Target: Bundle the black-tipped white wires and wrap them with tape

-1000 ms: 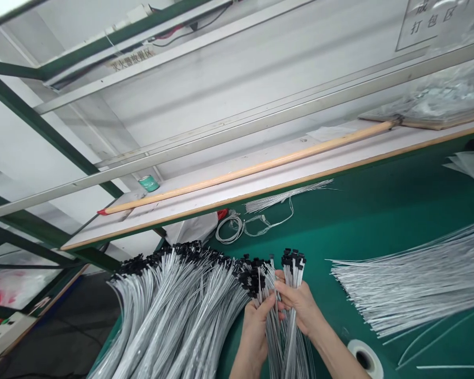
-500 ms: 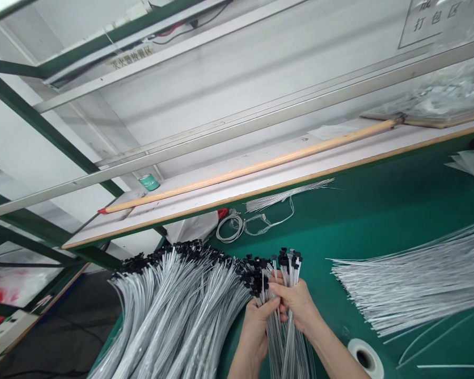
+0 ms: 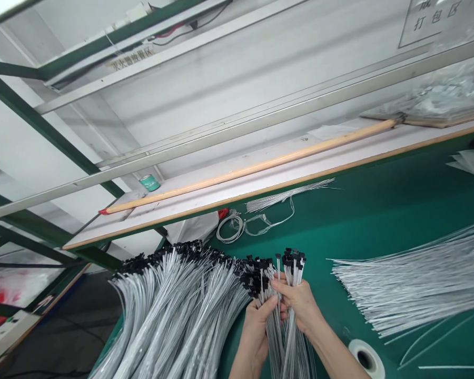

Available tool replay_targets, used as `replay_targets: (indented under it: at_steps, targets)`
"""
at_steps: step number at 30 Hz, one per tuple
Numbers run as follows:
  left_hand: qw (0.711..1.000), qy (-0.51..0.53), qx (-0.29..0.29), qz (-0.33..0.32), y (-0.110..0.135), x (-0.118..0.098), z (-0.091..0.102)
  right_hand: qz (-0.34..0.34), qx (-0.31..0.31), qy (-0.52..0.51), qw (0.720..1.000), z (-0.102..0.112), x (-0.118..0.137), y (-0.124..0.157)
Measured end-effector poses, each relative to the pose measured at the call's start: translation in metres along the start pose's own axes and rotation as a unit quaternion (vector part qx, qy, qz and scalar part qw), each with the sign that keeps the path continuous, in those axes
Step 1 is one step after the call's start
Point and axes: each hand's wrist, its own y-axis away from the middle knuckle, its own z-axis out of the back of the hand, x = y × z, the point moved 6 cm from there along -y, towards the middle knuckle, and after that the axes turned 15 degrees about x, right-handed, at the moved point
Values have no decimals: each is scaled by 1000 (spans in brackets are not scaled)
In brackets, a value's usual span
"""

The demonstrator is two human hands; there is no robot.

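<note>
At the near edge, slightly right of centre, the left hand (image 3: pixel 256 326) has a closed grip around the left bundle (image 3: pixel 274 347) of thin grey strands, its black ends pointing away. Just right of it, the right hand (image 3: pixel 300 305) has its grip curled round the right bundle (image 3: pixel 294 347), also black-ended; the fingertips of both hands meet between the bundles, where a single strand (image 3: pixel 278 263) stands up, and which fingers pinch it I cannot tell. Near right lies a white roll (image 3: pixel 376 364). A large heap (image 3: pixel 177 316) of similar black-ended strands fills the left of the green surface (image 3: pixel 359 221), while a spread of loose pale strands (image 3: pixel 414 281) lies on the right. Farther off are a coil (image 3: pixel 229 241) and a small sheaf (image 3: pixel 280 198). Beyond them, a white shelf (image 3: pixel 205 196) carries a long wooden pole (image 3: pixel 248 168) and, far left, a green tin (image 3: pixel 150 182), with a pale wall (image 3: pixel 240 79) behind.
</note>
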Motion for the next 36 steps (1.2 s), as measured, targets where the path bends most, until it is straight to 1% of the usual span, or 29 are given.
replay_targets:
  at_steps: [3,5,7,8,10,13,15,17,23,26,30,33,36]
  targets:
    - [1000,13,-6,-7,-1,-1,2,8,-13,-7,1000,2,0,1]
    - [1000,22,-23,-2,-1,0,5,23,-25,-18,999,6,1,1]
    - [999,28,-46,3,-1,0,10,27,-20,-38,999,10,1,2]
    - [998,27,-50,6,0,0,12,27,-8,-47,999,10,1,3]
    - [1000,18,-25,3,2,-2,12,32,28,-57,997,9,3,3]
    - [999,6,53,0,5,-4,5,52,68,-58,995,8,8,4]
    - [997,5,82,-7,6,-5,2,54,69,-55,995,7,8,4]
    - [996,-2,90,-17,5,-7,0,54,61,-43,996,7,9,4]
    - [996,-41,67,-45,-2,-10,-1,45,55,-17,997,2,8,2]
    - [996,-49,62,-36,-2,-9,-3,32,33,-1,999,4,6,0]
    - [997,-45,63,-23,-2,-8,-7,37,9,15,999,3,6,0]
    - [998,-34,52,-20,-3,-7,-6,41,6,12,999,1,7,1]
    - [999,-30,33,-10,-3,-4,-2,42,7,7,999,1,7,2]
